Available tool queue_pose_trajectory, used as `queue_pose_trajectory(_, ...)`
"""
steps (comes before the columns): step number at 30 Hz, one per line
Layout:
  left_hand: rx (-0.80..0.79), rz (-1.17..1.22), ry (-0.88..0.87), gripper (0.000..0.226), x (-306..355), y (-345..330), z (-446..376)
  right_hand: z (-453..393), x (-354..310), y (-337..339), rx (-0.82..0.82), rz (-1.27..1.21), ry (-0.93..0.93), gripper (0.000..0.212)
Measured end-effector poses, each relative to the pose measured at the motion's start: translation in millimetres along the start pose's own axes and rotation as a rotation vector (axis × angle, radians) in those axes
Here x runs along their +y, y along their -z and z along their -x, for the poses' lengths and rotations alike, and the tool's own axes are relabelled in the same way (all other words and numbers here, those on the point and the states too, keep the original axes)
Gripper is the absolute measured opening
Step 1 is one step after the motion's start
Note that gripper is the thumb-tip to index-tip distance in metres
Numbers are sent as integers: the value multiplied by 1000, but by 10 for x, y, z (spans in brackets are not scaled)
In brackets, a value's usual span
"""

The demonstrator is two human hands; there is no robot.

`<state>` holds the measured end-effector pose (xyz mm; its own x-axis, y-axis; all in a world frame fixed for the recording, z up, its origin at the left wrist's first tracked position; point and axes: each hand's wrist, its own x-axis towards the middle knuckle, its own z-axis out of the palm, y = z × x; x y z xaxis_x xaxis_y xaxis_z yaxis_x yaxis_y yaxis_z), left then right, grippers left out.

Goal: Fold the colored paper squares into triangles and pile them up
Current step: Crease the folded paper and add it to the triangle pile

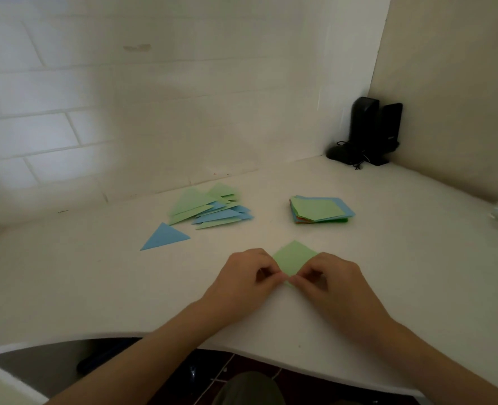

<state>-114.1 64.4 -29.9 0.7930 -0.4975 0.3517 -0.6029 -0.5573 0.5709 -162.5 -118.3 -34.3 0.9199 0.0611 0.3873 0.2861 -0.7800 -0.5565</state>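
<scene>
Both hands work one green paper square (293,257) lying corner-on upon the white desk (388,258). The left hand (242,280) and right hand (334,283) meet at the sheet's near corner, each with thumb and forefinger curled in a pinch on that corner; the rest of the square lies flat just beyond the fingertips. Judged step: start of a diagonal fold, near corner raised but not yet carried over. The next move calls for bringing that corner onto the far corner, aligning the edges, then pressing a crease along the diagonal. Beyond and to the left of the left hand lies the pile of folded triangles (210,207), green and blue, loosely spread, with one blue triangle (163,236) lying apart, nearer that hand. Beyond the right hand sits the stack of unfolded squares (319,210), so a good part of the work remains.
</scene>
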Motion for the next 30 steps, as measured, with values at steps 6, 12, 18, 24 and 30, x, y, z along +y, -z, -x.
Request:
queue_pose_trajectory(6, 19, 49, 66, 7, -12, -26, -5, -5, -18, 4, -15, -51, -44, 11)
queue_pose_trajectory(12, -26, 80, 103, 18, 10, 4, -4, -12, -45, 20, -49, -116, -100, 12)
queue_pose_trajectory(18, -41, 80, 130, 15, 4, -12, -22, -23, -5, 66, -69, -115, -136, 10)
queue_pose_trajectory(24, -141, 81, 158, 20, 25, 34, -53, -22, -3, 54, -94, -133, -124, 17)
queue_pose_trajectory(30, -179, 114, 182, 24, -24, 70, -70, -47, -5, 181, -176, -117, -111, 17)
